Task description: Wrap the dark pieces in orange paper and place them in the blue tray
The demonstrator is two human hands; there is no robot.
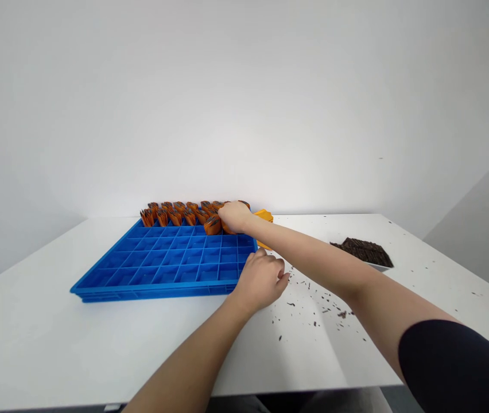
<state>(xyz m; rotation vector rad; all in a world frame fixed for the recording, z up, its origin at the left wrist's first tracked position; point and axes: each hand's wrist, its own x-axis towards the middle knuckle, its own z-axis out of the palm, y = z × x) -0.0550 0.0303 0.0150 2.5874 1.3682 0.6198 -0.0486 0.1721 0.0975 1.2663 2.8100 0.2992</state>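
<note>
Noted orange packet (228, 229) under right hand (235, 217), toward far right of blue tray (141, 291); found fingers hidden, could not tell grip. Saw left hand (262, 279) by tray's right side with fingers curled, contents impossible to tell. Judged packet light, soft, easily crumpled; best pinched gently by upper sides.

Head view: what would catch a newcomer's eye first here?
The bright blue divided tray, left of centre on the white table, with orange bundles lining its far rows. Next, the right hand, stretched over bundles towards the tray's far right. Then dark scraps strewn right of the left hand.
</note>
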